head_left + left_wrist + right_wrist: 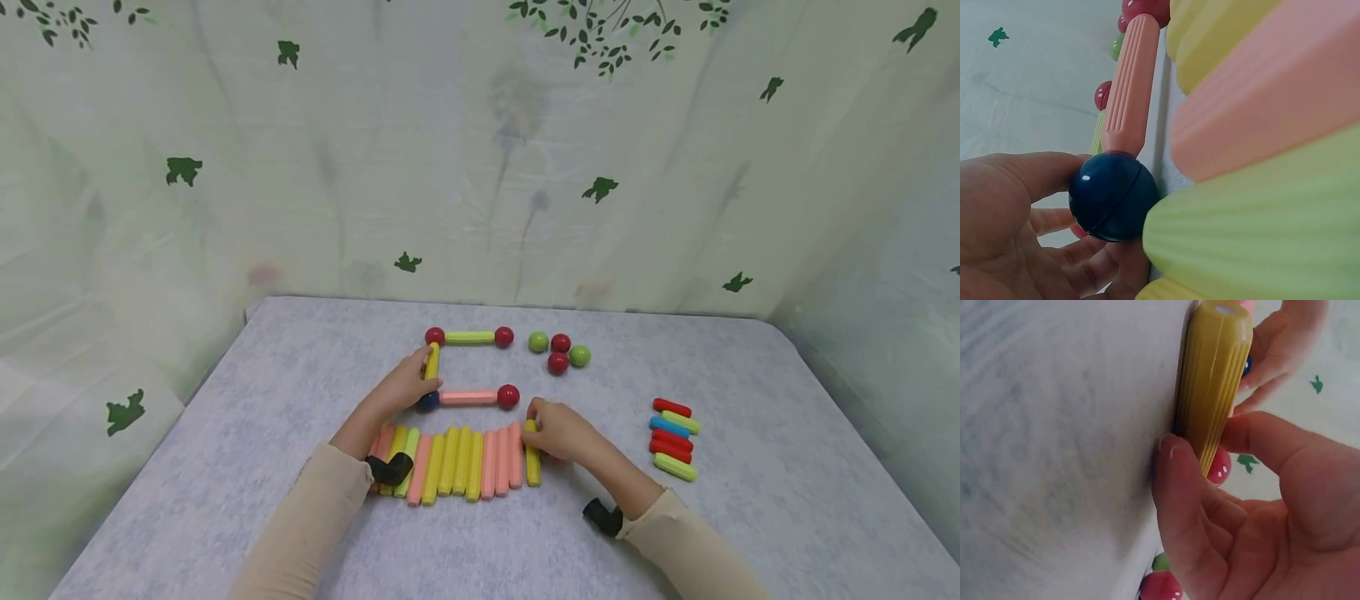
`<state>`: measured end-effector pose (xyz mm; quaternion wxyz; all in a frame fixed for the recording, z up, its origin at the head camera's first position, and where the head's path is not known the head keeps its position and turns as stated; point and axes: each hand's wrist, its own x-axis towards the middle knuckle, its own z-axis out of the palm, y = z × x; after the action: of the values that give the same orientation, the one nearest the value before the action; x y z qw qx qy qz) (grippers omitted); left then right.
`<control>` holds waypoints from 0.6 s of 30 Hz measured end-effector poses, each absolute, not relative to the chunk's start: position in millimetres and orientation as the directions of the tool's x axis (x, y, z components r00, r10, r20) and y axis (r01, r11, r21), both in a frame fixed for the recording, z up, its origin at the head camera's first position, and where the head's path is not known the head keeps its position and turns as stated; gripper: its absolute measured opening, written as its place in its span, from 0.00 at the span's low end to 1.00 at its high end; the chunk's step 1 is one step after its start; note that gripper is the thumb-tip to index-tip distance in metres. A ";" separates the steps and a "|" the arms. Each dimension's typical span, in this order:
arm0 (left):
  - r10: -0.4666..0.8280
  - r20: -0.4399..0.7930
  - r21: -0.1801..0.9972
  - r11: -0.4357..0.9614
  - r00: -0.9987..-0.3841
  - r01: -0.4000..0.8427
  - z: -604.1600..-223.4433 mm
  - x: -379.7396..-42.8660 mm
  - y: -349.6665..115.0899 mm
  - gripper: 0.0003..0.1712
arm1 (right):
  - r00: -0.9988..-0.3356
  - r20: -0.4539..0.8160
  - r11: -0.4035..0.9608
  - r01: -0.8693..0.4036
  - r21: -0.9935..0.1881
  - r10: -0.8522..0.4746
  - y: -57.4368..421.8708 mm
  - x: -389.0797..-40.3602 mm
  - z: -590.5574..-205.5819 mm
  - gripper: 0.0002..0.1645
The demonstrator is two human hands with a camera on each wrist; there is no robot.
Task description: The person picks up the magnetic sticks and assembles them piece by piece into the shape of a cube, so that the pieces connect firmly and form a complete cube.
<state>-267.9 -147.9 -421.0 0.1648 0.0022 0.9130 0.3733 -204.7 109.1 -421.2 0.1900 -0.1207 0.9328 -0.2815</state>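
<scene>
My left hand [405, 383] is at the left side of a ball-and-stick frame on the table. Its thumb and fingers hold the dark blue ball [1113, 197] at the near corner. From this ball a pink stick [468, 398] runs right to a red ball [508, 396]. A yellow stick [432, 362] runs away from the left hand to another red ball [435, 336], joined by a yellow-green stick [469, 337] to a third [504, 337]. My right hand [562, 429] pinches a loose yellow stick [1216, 381] between thumb and fingers, at the right end of the stick row.
A row of pink, yellow and green sticks [457, 467] lies in front of the frame. Loose red and green balls [558, 363] sit at the back, right of the frame. Shorter red, blue and green sticks [671, 442] lie farther right. A patterned cloth [465, 167] hangs behind the table.
</scene>
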 end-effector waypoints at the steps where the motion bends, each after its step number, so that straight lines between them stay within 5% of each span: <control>1: 0.129 -0.296 0.685 0.720 -0.946 -0.116 -421.4 -267.7 -148.4 0.39 | -0.903 -0.281 0.816 -0.119 -0.565 -0.326 108.1 -204.7 -420.3 0.15; 6: 0.136 -0.302 0.703 0.700 -0.944 -0.124 -422.5 -266.9 -149.2 0.39 | -0.918 -0.261 0.761 -0.063 -0.646 -0.298 112.7 -215.3 -411.2 0.14; 12: 0.122 -0.310 0.710 0.689 -0.943 -0.144 -421.8 -265.9 -150.0 0.39 | -0.966 -0.101 0.435 -0.013 -0.900 -0.238 115.8 -249.7 -402.5 0.18; 18: 0.123 -0.313 0.711 0.687 -0.942 -0.146 -422.6 -266.5 -150.1 0.39 | -0.991 -0.005 0.291 -0.034 -0.956 -0.133 104.0 -280.9 -406.5 0.19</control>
<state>-266.5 -150.1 -422.6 0.1704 -0.0063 0.9026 0.3953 -280.9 104.0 -406.5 0.0417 -0.0518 0.8022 -0.5933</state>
